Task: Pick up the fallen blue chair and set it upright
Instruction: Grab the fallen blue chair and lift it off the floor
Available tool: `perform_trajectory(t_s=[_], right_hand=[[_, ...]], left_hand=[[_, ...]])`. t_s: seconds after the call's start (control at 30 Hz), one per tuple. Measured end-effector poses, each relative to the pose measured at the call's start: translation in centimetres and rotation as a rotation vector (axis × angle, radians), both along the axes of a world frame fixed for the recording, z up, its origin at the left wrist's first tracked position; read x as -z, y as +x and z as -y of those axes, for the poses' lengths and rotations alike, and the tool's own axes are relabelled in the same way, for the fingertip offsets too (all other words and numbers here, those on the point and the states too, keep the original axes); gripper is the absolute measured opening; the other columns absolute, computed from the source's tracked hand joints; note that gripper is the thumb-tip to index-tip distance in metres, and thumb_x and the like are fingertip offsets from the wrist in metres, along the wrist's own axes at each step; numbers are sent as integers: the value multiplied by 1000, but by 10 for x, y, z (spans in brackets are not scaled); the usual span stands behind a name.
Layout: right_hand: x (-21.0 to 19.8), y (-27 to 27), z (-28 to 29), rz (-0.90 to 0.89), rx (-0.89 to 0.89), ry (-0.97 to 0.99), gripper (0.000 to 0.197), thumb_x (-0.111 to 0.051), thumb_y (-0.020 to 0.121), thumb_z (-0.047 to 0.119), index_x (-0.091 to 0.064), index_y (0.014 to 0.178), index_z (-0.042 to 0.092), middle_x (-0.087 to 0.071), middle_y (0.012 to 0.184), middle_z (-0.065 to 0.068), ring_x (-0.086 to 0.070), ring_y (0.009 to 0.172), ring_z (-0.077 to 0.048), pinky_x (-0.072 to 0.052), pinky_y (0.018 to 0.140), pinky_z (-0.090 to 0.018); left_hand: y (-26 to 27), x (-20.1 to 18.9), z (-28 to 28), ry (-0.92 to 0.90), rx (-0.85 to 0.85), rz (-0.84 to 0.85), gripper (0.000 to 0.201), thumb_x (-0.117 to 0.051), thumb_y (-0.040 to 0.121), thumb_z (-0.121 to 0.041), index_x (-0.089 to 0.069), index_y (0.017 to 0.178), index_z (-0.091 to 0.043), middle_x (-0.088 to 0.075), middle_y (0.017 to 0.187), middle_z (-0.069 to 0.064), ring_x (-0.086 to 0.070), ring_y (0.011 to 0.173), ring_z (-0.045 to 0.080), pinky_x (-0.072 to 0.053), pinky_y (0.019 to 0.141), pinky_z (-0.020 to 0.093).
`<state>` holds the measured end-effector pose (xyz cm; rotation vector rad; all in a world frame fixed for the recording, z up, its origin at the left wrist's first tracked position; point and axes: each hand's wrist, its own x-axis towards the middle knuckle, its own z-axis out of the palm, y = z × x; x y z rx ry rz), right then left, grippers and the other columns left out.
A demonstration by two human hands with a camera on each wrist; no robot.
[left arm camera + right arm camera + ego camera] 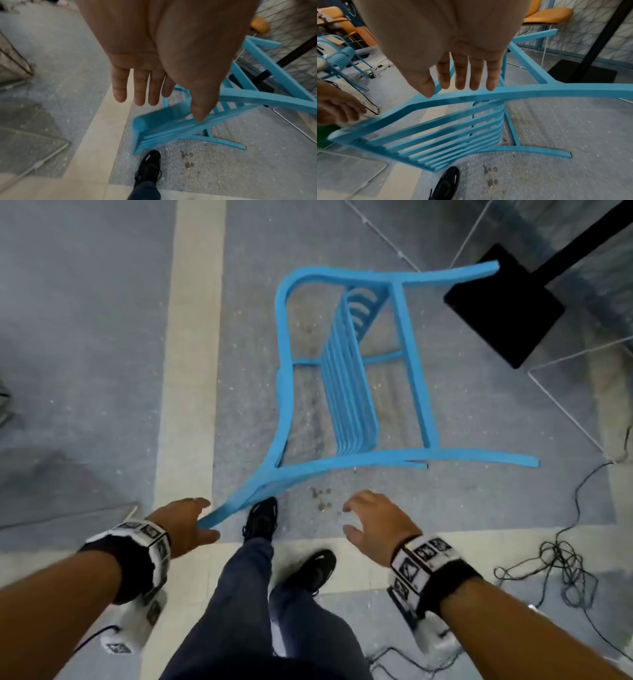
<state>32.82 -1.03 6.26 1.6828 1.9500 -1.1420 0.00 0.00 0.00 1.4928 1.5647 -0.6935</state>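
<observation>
a: neither hand has a real hold yet. left hand (186,522) has its fingers straight and spread, and the thumb touches the top rail of the blue chair (342,371); it looks like contact, not a closed grasp. right hand (371,520) is relaxed and spread, holds nothing, and hangs just beside the chair frame.

b: where is the chair?

a: at 12 o'clock from the person, lying on its side on the grey floor (102,337). its backrest corner points to 7 o'clock, toward the left hand, and seems a little off the floor. the legs point to 3 o'clock.

b: so how much is done?

a: i judge very little. the reach is almost done; the grasp, the lift and the turn to upright are left.

b: is there room?

a: open floor at 9 o'clock. at 2 o'clock a black stand base (503,306) is very near one leg tip, and cables (561,570) lie at 4 o'clock. the black shoe (262,518) is just under the backrest, so the feet could catch.
</observation>
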Motion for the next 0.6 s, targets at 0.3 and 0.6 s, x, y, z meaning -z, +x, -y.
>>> perform_trajectory(t_s=[0.3,0.6], right_hand=[[87,-30,-64,136,-128,102,68,-61,82,30,-27,139,15,-32,146,-8,-24,135,-30,-18,113,-57],[128,-76,-97,182,-296,40,30,-56,84,21,-51,113,13,-60,114,-11,-54,108,-34,-37,96,-50]], left_hand=[[14,60,-4,-19,-38,-9,29,-65,77,-39,-54,93,-17,-64,86,7,-56,76,28,-39,66,29],[11,75,-6,-23,-139,110,11,-64,75,-33,-58,78,-23,-62,66,-1,-58,61,20,-39,56,27]])
